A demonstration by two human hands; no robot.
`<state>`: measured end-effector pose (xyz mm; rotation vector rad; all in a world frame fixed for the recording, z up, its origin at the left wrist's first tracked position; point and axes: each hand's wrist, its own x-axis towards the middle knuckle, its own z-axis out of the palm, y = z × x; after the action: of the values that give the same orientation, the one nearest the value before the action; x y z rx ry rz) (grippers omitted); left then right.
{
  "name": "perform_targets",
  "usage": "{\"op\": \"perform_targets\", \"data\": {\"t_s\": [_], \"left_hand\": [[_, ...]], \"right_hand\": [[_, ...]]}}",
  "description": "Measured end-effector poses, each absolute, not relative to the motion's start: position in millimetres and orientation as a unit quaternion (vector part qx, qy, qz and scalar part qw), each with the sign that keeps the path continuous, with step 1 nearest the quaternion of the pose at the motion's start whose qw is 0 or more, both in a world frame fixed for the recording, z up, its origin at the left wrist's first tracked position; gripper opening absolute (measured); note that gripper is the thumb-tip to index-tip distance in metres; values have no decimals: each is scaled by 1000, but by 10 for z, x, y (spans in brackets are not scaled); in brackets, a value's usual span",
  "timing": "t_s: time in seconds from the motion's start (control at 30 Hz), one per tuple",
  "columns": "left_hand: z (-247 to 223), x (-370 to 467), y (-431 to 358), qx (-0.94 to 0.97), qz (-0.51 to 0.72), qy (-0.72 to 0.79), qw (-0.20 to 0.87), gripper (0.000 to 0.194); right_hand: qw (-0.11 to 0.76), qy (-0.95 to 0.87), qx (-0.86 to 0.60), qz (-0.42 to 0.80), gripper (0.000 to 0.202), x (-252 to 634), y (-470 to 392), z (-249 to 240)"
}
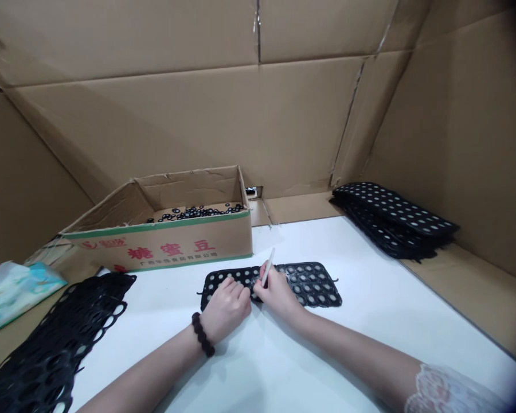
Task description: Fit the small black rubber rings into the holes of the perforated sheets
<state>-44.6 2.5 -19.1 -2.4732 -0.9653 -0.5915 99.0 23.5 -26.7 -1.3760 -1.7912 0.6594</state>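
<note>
A black rubber sheet (pixel 312 284) with rows of round cells lies flat on the white tabletop before me. My left hand (pixel 227 304), a dark beaded band at its wrist, rests on the left half of the sheet with its fingers curled. Its fingertips are hidden, so what they pinch does not show. Close beside it, my right hand (pixel 279 292) grips a white pen-like stick (pixel 268 266) upright and slightly tilted. The stick's lower end is hidden by the fingers over the middle of the sheet.
Behind the sheet stands an open cardboard box (pixel 184 244) with many small black rings (pixel 193 213) inside. A pile of black ring-holed sheets (pixel 55 338) lies left, next to a tissue pack (pixel 19 292). Black dotted sheets (pixel 391 218) are stacked at the right. Cardboard walls (pixel 189 120) surround the table.
</note>
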Motion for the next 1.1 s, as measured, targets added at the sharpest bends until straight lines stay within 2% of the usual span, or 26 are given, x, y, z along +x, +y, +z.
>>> {"op": "perform_targets", "data": {"t_s": [0.13, 0.3, 0.77, 1.1], "left_hand": [[-102, -508, 44, -919, -170, -303, 184, 19], [-75, -502, 9, -914, -147, -322, 198, 20], [-207, -500, -8, -900, -152, -324, 249, 24], [-208, -520, -26, -883, -186, -332, 275, 20]], "right_hand": [[377, -691, -549, 280, 6, 998, 300, -278], [356, -685, -565, 291, 8, 984, 335, -246], [428, -615, -580, 319, 8, 973, 353, -313], [472, -548, -583, 370, 10, 981, 407, -354]]}}
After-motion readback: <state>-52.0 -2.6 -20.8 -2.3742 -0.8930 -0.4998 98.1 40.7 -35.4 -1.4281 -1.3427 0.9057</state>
